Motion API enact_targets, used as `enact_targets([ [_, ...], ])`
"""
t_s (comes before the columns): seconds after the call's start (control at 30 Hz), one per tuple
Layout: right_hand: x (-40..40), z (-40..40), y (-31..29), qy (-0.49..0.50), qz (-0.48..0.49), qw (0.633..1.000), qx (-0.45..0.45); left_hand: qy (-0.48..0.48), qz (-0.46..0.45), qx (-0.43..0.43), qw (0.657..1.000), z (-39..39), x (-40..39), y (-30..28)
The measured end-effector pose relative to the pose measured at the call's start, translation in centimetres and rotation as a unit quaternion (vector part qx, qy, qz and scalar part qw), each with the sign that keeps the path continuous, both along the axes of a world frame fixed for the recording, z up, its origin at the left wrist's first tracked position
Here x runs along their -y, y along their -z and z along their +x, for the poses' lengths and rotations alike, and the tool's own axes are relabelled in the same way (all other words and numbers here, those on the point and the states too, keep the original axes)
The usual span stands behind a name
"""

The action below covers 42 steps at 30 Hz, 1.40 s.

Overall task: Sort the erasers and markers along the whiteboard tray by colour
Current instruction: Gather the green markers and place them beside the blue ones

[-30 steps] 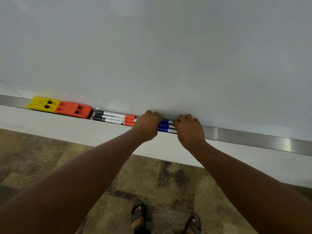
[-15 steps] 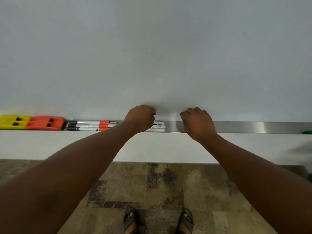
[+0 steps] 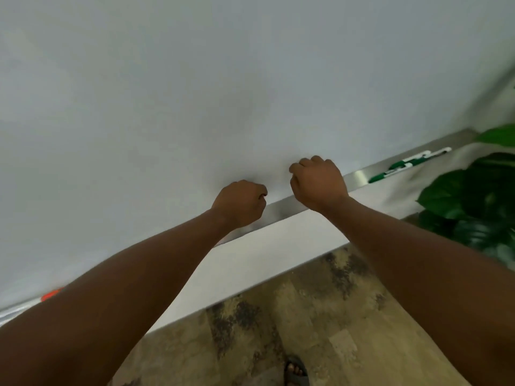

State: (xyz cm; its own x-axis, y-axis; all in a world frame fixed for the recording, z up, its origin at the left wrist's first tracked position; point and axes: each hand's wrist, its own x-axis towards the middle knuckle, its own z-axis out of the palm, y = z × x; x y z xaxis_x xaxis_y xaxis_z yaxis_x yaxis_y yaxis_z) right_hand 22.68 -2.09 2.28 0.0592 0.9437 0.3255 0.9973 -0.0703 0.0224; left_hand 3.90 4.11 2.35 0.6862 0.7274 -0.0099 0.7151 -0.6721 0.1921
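Observation:
My left hand (image 3: 239, 203) is closed in a fist just above the metal whiteboard tray (image 3: 282, 208). My right hand (image 3: 317, 182) hovers a little further right along the tray with its fingers curled in. No marker sticks out of either hand. Green markers (image 3: 405, 164) lie in the tray near its right end, well beyond my right hand. A sliver of the orange eraser (image 3: 51, 293) shows at the far lower left above my left forearm. The other markers and the yellow eraser are hidden or out of view.
The whiteboard (image 3: 195, 93) fills the upper part of the view, with a white wall strip below the tray. A leafy green plant (image 3: 473, 196) stands at the right, close to the tray's end. Patterned carpet (image 3: 278, 316) and a sandalled foot (image 3: 296, 370) are below.
The view has swung right and tilted. The erasers and black-and-orange markers have slid out at the left, and the green markers and plant have come in. Both hands have moved right along the tray.

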Motion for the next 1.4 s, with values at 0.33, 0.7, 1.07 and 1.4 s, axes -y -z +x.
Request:
enact_targets([
  [0.33, 2.6, 14.1, 2.4, 0.117, -0.011, 0.993, -0.017, 0.141, -0.006, -0.006, 0.990, 17.6, 0.0, 1.6],
  [0.7, 3.1, 27.6, 6.5, 0.218, -0.098, 0.971, 0.008, 0.181, -0.049, -0.010, 0.982, 31.1, 0.0, 5.7],
  [1.07, 1.3, 33.7, 9.0, 0.208, -0.183, 0.960, 0.035, 0.175, -0.014, 0.021, 0.984, 35.7, -0.7, 8.4],
  [1.4, 1.5, 34.5, 8.1, 0.127, -0.210, 0.968, 0.059, 0.176, -0.017, -0.025, 0.984, 34.8, -0.7, 8.4],
])
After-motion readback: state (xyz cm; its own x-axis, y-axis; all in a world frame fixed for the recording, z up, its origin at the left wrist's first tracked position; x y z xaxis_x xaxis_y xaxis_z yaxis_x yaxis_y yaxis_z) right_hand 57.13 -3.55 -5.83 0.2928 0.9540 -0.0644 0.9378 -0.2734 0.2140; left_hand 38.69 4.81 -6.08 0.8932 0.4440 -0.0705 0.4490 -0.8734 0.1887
